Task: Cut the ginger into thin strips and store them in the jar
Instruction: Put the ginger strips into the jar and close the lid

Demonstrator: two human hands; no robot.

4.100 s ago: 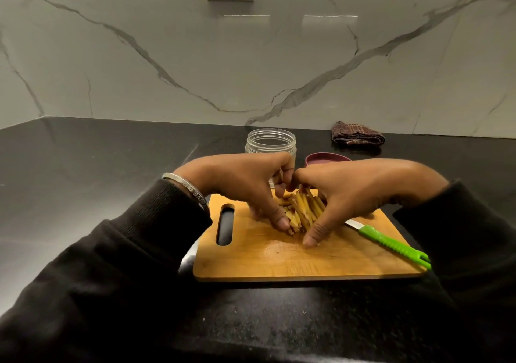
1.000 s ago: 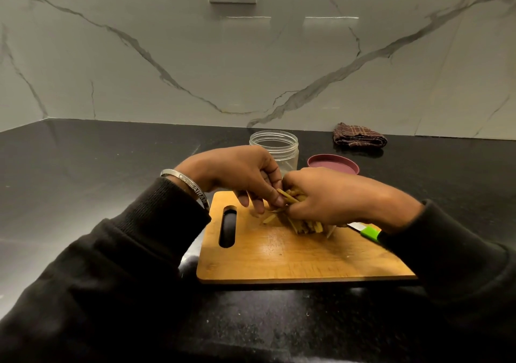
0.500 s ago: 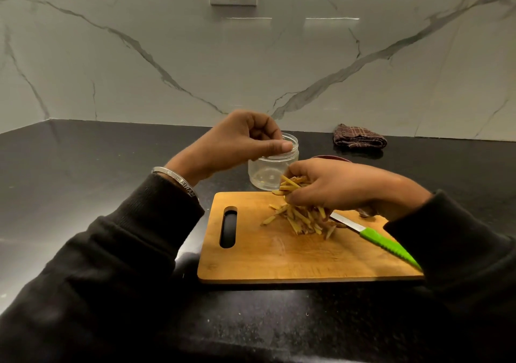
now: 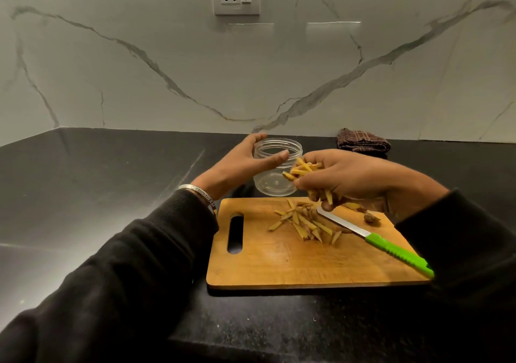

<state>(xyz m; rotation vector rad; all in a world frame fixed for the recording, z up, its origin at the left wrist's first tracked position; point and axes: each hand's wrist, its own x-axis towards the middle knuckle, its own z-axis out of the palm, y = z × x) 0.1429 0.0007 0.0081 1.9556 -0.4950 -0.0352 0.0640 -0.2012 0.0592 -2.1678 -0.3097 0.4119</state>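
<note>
The left hand (image 4: 245, 164) wraps thumb and fingers around the open jar (image 4: 276, 167) on the counter (image 4: 111, 172), probably steadying it for filling. The right hand (image 4: 343, 175) clutches a bunch of ginger strips (image 4: 300, 168) just right of the jar's mouth. More strips (image 4: 304, 224) lie on the cutting board (image 4: 279, 262) beside the knife (image 4: 374, 239).

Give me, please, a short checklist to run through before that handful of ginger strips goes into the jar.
1. Jar open, lid off: ok.
2. Jar steadied by the left hand, fingers round it: ok.
3. Right hand has a grip on a bunch of ginger strips: ok.
4. Bunch over the jar mouth: not ok, it is beside the rim.
5. Knife lying on the cutting board, clear of both hands: ok.
6. Jar clean inside: cannot tell.
</note>
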